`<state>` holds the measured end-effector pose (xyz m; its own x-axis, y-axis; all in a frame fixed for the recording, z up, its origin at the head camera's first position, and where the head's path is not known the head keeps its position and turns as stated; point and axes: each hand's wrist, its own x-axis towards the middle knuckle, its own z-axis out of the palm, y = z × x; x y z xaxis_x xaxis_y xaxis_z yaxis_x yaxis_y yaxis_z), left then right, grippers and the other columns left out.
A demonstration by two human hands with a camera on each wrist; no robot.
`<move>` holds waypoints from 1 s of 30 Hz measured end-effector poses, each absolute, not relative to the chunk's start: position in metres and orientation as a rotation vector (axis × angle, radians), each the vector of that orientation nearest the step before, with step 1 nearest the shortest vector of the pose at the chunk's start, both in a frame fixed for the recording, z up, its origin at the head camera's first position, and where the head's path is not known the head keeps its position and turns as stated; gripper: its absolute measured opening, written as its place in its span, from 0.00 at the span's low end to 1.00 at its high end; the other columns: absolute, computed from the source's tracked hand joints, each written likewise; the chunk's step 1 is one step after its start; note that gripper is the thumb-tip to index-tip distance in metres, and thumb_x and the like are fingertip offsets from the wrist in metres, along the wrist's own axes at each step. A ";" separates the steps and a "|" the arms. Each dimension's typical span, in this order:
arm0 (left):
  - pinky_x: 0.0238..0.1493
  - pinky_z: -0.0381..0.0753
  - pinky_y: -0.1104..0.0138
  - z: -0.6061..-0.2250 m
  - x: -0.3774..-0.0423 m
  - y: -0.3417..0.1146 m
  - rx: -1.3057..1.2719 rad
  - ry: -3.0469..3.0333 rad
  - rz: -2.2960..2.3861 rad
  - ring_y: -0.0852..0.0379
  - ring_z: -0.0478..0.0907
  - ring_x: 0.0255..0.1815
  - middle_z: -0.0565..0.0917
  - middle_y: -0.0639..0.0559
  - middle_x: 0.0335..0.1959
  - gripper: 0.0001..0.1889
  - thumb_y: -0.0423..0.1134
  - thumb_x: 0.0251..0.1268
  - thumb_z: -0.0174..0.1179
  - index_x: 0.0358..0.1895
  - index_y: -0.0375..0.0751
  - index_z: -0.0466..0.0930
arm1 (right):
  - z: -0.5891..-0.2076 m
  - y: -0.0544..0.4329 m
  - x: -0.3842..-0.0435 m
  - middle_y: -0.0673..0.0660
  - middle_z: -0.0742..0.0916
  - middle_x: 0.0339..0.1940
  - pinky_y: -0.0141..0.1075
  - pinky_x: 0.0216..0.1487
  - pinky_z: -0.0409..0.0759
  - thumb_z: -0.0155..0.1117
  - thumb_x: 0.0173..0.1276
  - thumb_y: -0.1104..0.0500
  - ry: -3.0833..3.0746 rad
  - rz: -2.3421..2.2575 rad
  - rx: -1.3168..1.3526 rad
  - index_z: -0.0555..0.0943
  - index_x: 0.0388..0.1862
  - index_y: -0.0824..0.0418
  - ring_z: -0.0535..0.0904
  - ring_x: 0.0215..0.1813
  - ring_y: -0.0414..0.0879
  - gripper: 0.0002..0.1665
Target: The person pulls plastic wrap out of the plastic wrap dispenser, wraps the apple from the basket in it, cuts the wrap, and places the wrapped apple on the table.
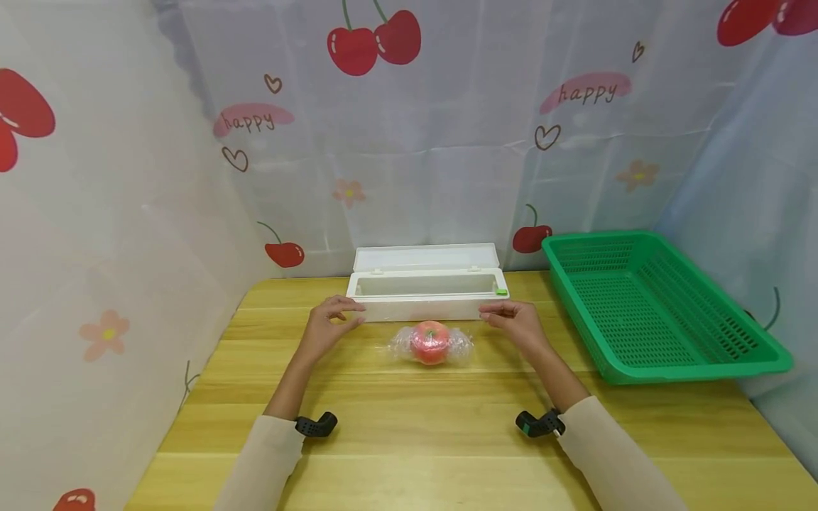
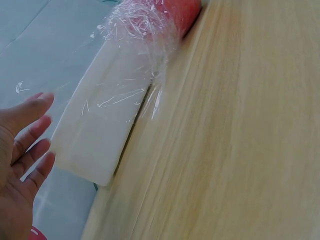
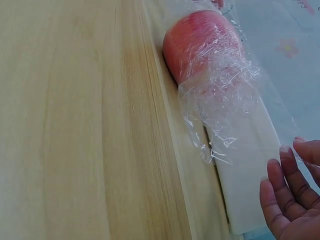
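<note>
A red apple (image 1: 429, 343) wrapped in clear plastic film (image 1: 460, 343) sits on the table, with the film bunched at both sides. Behind it stands a long white cling film dispenser (image 1: 418, 309), lid raised and a green slider at its right end. My left hand (image 1: 329, 323) is at the dispenser's front left corner. In the left wrist view, that hand's thumb and fingers are apart with nothing between them. At the front right corner is my right hand (image 1: 516, 323), fingers loosely bent. Its thumb and forefinger tips are close together beside the film in the right wrist view.
A green plastic basket (image 1: 664, 319) with perforated sides stands on the right of the wooden table (image 1: 409, 454). White curtains (image 1: 434, 177) printed with cherries enclose the back and sides. Black wrist cameras (image 1: 316, 425) sit on both forearms.
</note>
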<state>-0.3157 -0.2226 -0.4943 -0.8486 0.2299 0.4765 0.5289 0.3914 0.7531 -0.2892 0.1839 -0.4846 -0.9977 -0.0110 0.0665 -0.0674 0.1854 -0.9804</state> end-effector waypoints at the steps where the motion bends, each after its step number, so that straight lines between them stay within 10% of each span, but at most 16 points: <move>1: 0.47 0.83 0.56 -0.494 -0.315 -0.224 -0.697 -2.359 -1.483 0.54 0.77 0.53 0.85 0.45 0.49 0.11 0.34 0.61 0.73 0.46 0.41 0.91 | -0.485 0.184 -0.288 0.62 0.90 0.46 0.27 0.47 0.83 0.70 0.69 0.64 -2.388 1.960 0.094 0.87 0.50 0.71 0.85 0.42 0.38 0.14; 17: 0.51 0.85 0.66 -0.506 -0.313 -0.237 -1.070 -2.280 -2.059 0.54 0.78 0.58 0.83 0.36 0.53 0.07 0.22 0.66 0.63 0.41 0.15 0.83 | -0.492 0.192 -0.281 0.60 0.90 0.37 0.27 0.43 0.83 0.69 0.68 0.69 -2.446 1.836 0.136 0.87 0.38 0.72 0.83 0.38 0.38 0.05; 30: 0.55 0.81 0.69 -0.517 -0.317 -0.240 -1.153 -2.464 -1.879 0.55 0.80 0.54 0.83 0.30 0.50 0.04 0.22 0.63 0.65 0.35 0.29 0.89 | -0.503 0.195 -0.279 0.59 0.90 0.35 0.34 0.46 0.80 0.69 0.65 0.72 -2.590 1.544 0.176 0.89 0.32 0.66 0.84 0.43 0.50 0.05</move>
<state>-0.3171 -0.2402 -0.5173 -0.7450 0.6093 0.2715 0.4231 0.1170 0.8985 -0.2793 0.1951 -0.5032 -0.9859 -0.0377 0.1633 -0.1616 0.4727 -0.8663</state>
